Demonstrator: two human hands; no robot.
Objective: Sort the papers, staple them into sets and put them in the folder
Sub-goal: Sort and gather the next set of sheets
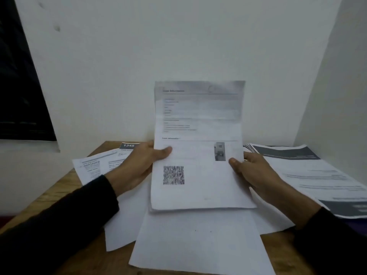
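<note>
A thin stack of printed papers (198,147) stands nearly upright above the table; its front sheet carries a square code and a small photo. My left hand (139,165) grips its left edge, thumb on the front. My right hand (252,169) grips its right edge, thumb also on the front. Blank white sheets (198,239) lie flat underneath. To the left are printed sheets (95,165), one with a dark "1345" label. On the right a pile of papers with dark bands (309,171) lies spread. No stapler or folder is visible.
The wooden table (59,187) stands against a white wall (158,46), with another wall close on the right. A dark window (19,86) is at the far left. Bare wood shows at the front left and front right corners.
</note>
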